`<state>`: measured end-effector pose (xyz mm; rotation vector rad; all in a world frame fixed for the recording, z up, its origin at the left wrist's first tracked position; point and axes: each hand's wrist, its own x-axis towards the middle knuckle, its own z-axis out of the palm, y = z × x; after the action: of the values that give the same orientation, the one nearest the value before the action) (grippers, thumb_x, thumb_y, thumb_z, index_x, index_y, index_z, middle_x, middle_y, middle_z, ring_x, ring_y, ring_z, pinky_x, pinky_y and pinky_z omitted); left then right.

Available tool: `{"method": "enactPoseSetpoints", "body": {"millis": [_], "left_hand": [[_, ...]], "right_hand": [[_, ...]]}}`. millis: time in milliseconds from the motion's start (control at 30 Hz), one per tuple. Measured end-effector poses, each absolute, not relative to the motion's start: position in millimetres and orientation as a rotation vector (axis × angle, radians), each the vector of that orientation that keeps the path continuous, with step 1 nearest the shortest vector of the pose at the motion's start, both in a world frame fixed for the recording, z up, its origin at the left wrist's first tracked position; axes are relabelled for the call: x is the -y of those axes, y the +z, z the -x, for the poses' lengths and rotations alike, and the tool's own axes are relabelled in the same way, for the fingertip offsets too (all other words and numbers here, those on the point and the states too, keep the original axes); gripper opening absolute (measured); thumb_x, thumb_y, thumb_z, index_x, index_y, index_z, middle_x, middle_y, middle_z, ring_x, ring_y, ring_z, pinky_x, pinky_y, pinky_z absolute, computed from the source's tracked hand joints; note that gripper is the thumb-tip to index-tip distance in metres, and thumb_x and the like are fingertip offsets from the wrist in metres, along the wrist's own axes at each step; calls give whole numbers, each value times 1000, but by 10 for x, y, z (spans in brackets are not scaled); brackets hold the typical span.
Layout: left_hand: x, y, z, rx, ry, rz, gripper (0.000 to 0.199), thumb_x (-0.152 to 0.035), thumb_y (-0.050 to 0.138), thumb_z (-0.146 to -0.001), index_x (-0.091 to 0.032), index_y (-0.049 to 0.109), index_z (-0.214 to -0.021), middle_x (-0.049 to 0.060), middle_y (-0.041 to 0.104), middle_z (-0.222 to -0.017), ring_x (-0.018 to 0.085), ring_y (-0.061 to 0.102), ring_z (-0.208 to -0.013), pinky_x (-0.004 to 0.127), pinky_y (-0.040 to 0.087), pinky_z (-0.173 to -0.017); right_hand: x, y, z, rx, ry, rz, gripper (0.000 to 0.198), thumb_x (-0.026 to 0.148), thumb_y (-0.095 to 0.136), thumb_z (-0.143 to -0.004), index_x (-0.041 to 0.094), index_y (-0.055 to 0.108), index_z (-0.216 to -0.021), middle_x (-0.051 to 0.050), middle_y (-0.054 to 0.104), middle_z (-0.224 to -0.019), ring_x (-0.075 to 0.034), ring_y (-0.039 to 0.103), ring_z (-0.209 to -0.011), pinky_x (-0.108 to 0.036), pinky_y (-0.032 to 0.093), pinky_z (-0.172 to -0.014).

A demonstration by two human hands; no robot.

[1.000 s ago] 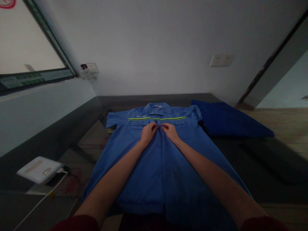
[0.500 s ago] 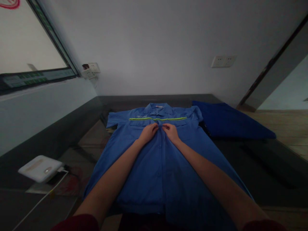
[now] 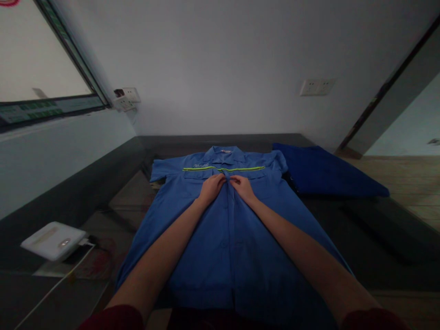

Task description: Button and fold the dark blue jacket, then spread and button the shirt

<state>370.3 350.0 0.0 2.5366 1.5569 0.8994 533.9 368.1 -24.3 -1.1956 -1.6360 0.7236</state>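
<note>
A blue short-sleeved work shirt (image 3: 199, 238) lies face up on a dark table, its collar toward the wall. Yellow-green piping crosses the chest, with white lettering above it on the left side. My left hand (image 3: 212, 187) pinches the front placket just below the piping. Close beside it, my right hand (image 3: 241, 187) pinches the other edge of the placket. The fingertips of both hands nearly meet and hide whatever button or buttonhole lies between them. Lower down, the two front edges run side by side toward me, with buttons along the placket.
Folded dark-blue cloth (image 3: 330, 172) lies at the right, against the shirt's sleeve. On the left rests a white box-like device (image 3: 55, 240) with a white cable (image 3: 51, 289). Wall sockets (image 3: 318, 87) are behind the table (image 3: 374, 229), and a window (image 3: 41, 55) is at upper left.
The view has shifted slightly. Both hands stay pinched at the same spot on the placket, with hardly any visible finger movement.
</note>
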Motion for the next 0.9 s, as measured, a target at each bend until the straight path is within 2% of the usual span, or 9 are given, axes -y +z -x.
{"method": "enactPoseSetpoints", "body": {"millis": [167,367,433,533,600,767,900], "left_hand": [[-3511,-5,-3678,-1521,953,-2509,14,-27,46,-91,-20,59,-93,5,65,-90,18,60,-84,25,43,-72],[-3539,-40,-3680,-1458,1001,-2504,13,-25,47,-90,-21,59,-90,4,64,-88,18,59,-82,24,42,-72],[-3546,-49,-3681,-1451,1006,-2503,13,-25,47,-90,-20,58,-88,4,64,-86,18,59,-81,24,42,-71],[-3547,-46,-3679,-1454,999,-2504,12,-25,47,-90,-20,58,-88,4,64,-85,18,59,-80,24,41,-70],[-3546,-39,-3677,-1469,989,-2492,13,-26,47,-90,-20,58,-88,4,64,-84,18,59,-80,24,42,-70],[-3560,-42,-3680,-1512,945,-2427,10,-23,50,-89,-19,59,-90,5,66,-83,18,61,-79,25,43,-71],[-3561,-44,-3683,-1523,936,-2394,10,-22,50,-89,-19,59,-90,5,67,-84,18,63,-80,26,44,-72]], "right_hand": [[-3700,-228,-5386,1626,812,1137,24,17,61,-71,15,71,-92,-4,71,-78,-16,64,-71,-29,50,-73],[-3727,-155,-5428,1559,1193,1060,27,20,45,-81,15,67,-96,-1,66,-66,-12,60,-56,-23,49,-56],[-3776,-132,-5423,1575,1240,1055,27,17,44,-81,15,65,-97,0,64,-62,-12,59,-52,-23,49,-53],[-3858,-118,-5395,1690,1128,1070,24,13,50,-74,15,63,-95,2,61,-59,-12,55,-45,-22,46,-46],[-3887,-124,-5376,1760,979,1068,21,14,53,-73,15,63,-90,1,63,-65,-12,55,-46,-23,45,-47],[-3845,-149,-5394,1920,566,1009,14,11,56,-73,16,66,-81,-4,69,-80,-15,61,-70,-26,47,-69],[-3796,-136,-5437,1994,480,981,13,13,57,-76,16,68,-83,-6,69,-85,-17,61,-77,-28,46,-73]]}}
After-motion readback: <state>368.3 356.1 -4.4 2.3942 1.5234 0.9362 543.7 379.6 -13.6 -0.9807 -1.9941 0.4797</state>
